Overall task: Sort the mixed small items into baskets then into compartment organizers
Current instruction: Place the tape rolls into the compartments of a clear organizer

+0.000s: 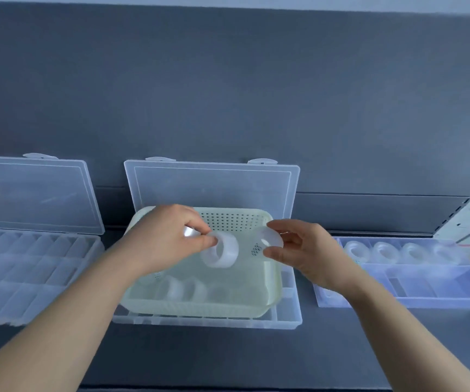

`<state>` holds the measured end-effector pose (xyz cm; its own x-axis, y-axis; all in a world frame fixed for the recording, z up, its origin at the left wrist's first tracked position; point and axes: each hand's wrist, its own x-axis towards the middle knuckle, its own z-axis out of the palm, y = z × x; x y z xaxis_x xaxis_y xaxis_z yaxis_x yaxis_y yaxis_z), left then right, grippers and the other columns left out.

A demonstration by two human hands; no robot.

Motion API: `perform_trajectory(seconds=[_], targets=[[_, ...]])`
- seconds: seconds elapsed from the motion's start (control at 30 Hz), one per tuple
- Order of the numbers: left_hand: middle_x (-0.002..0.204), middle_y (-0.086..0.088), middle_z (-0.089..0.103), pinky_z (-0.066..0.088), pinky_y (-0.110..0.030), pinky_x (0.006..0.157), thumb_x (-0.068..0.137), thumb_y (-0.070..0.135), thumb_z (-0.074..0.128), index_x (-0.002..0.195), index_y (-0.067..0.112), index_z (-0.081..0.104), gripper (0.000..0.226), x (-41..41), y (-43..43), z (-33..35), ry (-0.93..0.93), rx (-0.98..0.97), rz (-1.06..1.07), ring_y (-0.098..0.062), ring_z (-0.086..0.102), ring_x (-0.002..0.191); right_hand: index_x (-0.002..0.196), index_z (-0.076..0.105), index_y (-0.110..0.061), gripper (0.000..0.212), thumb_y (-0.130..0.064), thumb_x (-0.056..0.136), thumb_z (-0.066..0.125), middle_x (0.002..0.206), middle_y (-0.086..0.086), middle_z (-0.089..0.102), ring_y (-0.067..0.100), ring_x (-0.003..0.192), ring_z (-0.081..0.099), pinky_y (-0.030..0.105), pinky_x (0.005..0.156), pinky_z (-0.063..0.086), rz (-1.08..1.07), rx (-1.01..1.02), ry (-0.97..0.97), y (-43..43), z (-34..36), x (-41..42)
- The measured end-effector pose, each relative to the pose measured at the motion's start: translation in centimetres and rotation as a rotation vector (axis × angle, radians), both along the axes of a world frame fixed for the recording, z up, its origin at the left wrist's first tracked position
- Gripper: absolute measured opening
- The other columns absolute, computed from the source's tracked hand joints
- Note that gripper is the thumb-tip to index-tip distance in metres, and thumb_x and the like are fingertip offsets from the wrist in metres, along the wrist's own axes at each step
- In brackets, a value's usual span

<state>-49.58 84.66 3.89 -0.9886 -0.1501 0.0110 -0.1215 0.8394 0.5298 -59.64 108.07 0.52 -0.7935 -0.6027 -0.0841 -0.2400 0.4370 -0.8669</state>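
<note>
Both forearms reach in from the near edge over the grey tabletop. The left grip pinches a clear tape roll above the pale basket, which sits in the open middle organizer. The right grip pinches a second roll over the basket's right side. Loose rolls lie on the basket floor, and the right organizer holds four in its back row.

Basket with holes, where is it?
In the head view the basket sits in the middle, on the open middle organizer, under the left hand and right hand, each holding a tape roll.
</note>
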Motion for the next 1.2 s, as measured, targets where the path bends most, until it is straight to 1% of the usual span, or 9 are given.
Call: perform_trajectory(seconds=[0.17, 0.27, 0.43, 0.67, 0.87, 0.93, 1.03, 1.13, 1.2], targets=[[0.091, 0.018, 0.067, 0.048, -0.032, 0.082, 0.085, 0.049, 0.060, 0.081, 0.032, 0.072, 0.021, -3.1, 7.1, -0.5, 0.054, 0.000, 0.005, -0.006, 0.060, 0.090, 0.102, 0.063, -0.029, 0.030, -0.020, 0.077, 0.077, 0.092, -0.011, 0.072, 0.006, 0.087, 0.068, 0.022, 0.081, 0.053, -0.157, -0.011, 0.099, 8.0, 1.1, -2.5], [0.085, 0.013, 0.065, 0.049, -0.032, 0.073, 0.087, 0.050, 0.056, 0.077, 0.031, 0.069, 0.025, -4.8, 11.3, -1.1, 0.057, -0.025, 0.034, -0.012, 0.059, 0.083, 0.100, 0.061, -0.028, 0.027, -0.026, 0.078, 0.076, 0.092, -0.013, 0.069, 0.006, 0.086, 0.066, 0.019, 0.075, 0.051, -0.218, 0.147, 0.160, 12.4, -0.3, -4.3], [0.078, 0.011, 0.066, 0.047, -0.028, 0.064, 0.085, 0.048, 0.059, 0.076, 0.029, 0.072, 0.025, -7.0, 16.4, -2.6, 0.023, -0.036, 0.122, -0.012, 0.059, 0.075, 0.126, 0.057, -0.022, 0.052, -0.033, 0.079, 0.075, 0.102, -0.008, 0.057, 0.002, 0.079, 0.051, 0.018, 0.074, 0.036, -0.124, 0.466, 0.193, 16.6, -3.5, -5.8], [0.085, 0.009, 0.069, 0.050, -0.029, 0.067, 0.084, 0.045, 0.060, 0.076, 0.026, 0.072, 0.024, -8.8, 19.6, -5.3, -0.051, -0.054, 0.215, -0.015, 0.061, 0.079, 0.131, 0.053, -0.024, 0.057, -0.038, 0.079, 0.073, 0.122, -0.005, 0.047, 0.013, 0.105, 0.055, 0.025, 0.090, 0.046, 0.048, 0.499, 0.207, 17.3, -6.2, -7.1], [0.083, 0.002, 0.070, 0.053, -0.032, 0.068, 0.082, 0.044, 0.059, 0.078, 0.023, 0.073, 0.026, -10.0, 21.8, -6.8, -0.053, -0.026, 0.243, -0.019, 0.062, 0.080, 0.090, 0.063, 0.001, 0.031, -0.030, 0.090, 0.061, 0.072, 0.006, 0.052, 0.016, 0.062, 0.042, 0.030, 0.063, 0.040, 0.012, 0.138, 0.112, 17.3, -4.6, -7.8], [0.086, 0.003, 0.071, 0.051, -0.031, 0.070, 0.083, 0.043, 0.061, 0.081, 0.025, 0.075, 0.023, -10.5, 22.8, -6.7, -0.020, 0.035, 0.233, -0.018, 0.062, 0.082, 0.094, 0.067, -0.009, 0.025, -0.033, 0.087, 0.064, 0.069, -0.007, 0.061, 0.010, 0.062, 0.052, 0.022, 0.061, 0.042, 0.008, 0.041, -0.019, 16.8, -3.8, -8.0], [0.085, 0.010, 0.069, 0.048, -0.027, 0.069, 0.085, 0.042, 0.063, 0.083, 0.024, 0.074, 0.022, -10.9, 23.5, -6.8, 0.020, 0.201, 0.224, -0.013, 0.061, 0.081, 0.092, 0.069, -0.014, 0.011, -0.022, 0.088, 0.064, 0.071, -0.002, 0.069, 0.009, 0.061, 0.058, 0.025, 0.058, 0.050, -0.007, 0.028, -0.015, 16.4, -4.0, -8.6], [0.075, 0.013, 0.064, 0.045, -0.028, 0.070, 0.087, 0.036, 0.054, 0.074, 0.024, 0.064, 0.020, -10.7, 22.6, -7.1, -0.040, 0.424, 0.266, -0.014, 0.058, 0.079, 0.095, 0.072, -0.010, 0.017, -0.022, 0.089, 0.061, 0.083, 0.012, 0.070, 0.017, 0.065, 0.060, 0.035, 0.069, 0.056, -0.059, 0.154, 0.097, 17.1, -4.7, -9.4], [0.088, 0.014, 0.062, 0.043, -0.028, 0.078, 0.088, 0.031, 0.046, 0.089, 0.025, 0.063, 0.018, -10.4, 22.0, -7.3, -0.106, 0.559, 0.259, -0.012, 0.056, 0.089, 0.099, 0.073, -0.013, 0.020, -0.025, 0.088, 0.061, 0.090, 0.007, 0.071, 0.023, 0.079, 0.064, 0.039, 0.077, 0.055, -0.053, 0.280, 0.164, 17.5, -5.4, -9.5]])
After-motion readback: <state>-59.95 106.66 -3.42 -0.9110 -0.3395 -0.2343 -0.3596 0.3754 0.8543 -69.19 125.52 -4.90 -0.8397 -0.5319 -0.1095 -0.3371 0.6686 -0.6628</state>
